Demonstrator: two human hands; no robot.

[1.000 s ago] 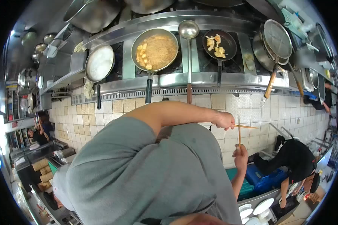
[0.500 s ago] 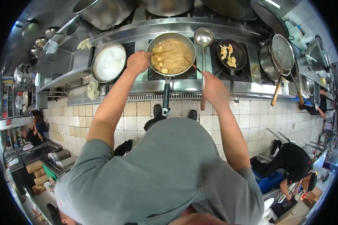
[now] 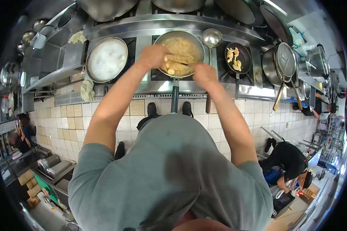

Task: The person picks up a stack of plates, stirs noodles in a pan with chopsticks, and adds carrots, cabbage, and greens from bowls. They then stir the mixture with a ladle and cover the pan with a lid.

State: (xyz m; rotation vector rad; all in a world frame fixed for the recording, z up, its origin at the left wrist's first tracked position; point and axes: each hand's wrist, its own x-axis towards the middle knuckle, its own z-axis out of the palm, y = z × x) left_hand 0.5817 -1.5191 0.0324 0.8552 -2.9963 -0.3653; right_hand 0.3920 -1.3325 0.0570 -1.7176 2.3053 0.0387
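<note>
A steel pan of noodles point(image 3: 182, 43) with pale food pieces sits on the middle burner of the stove, its dark handle point(image 3: 175, 98) pointing toward me. Both my arms reach over it. My left hand point(image 3: 153, 56) hovers over the pan's left rim, closed on a wooden chopstick point(image 3: 178, 59) that lies across the noodles. Over the pan's near right rim, my right hand point(image 3: 204, 73) is closed on another chopstick, which is mostly hidden by blur and the hand. My shoes point(image 3: 152, 109) stand on the tiled floor below the stove front.
A pot of white foam point(image 3: 106, 59) sits left of the pan; a ladle point(image 3: 211, 37) and a black pan with food pieces point(image 3: 235, 57) sit to its right, then a strainer point(image 3: 285, 54). A person in black point(image 3: 287, 159) bends low at right. Other people point(image 3: 21, 134) stand far left.
My hands rose from in front of my body to the pan one second ago. Since half a second ago both have closed in over the noodles, chopsticks meeting in them.
</note>
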